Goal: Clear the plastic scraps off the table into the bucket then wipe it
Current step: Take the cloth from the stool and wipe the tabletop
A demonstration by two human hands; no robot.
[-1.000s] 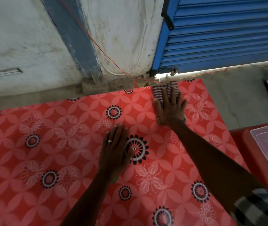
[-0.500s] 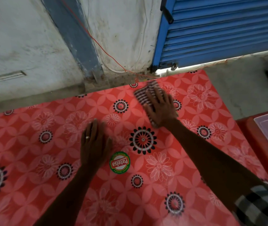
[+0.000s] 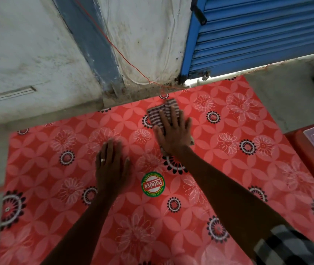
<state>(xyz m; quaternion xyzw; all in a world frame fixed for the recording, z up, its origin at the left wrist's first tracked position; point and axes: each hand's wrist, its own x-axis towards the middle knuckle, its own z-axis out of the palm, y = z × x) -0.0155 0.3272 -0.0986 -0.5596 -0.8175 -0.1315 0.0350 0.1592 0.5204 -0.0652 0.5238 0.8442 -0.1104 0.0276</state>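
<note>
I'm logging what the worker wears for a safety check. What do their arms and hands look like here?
Both hands are bare, with no gloves. The left hand has a silver-looking ring on one finger. The right hand shows no ring. The forearms are uncovered; a black, grey and white checked sleeve begins at the right upper arm.

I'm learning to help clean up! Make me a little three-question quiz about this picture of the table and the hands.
1. True or false: the left hand holds the striped cloth.
2. Which hand wears a ring? A) left B) right C) both
3. Fill in the blank: the round sticker on the red table has a ____ rim.

Key:
1. False. The right hand presses the cloth flat; the left hand lies flat on the bare table.
2. A
3. green
</note>
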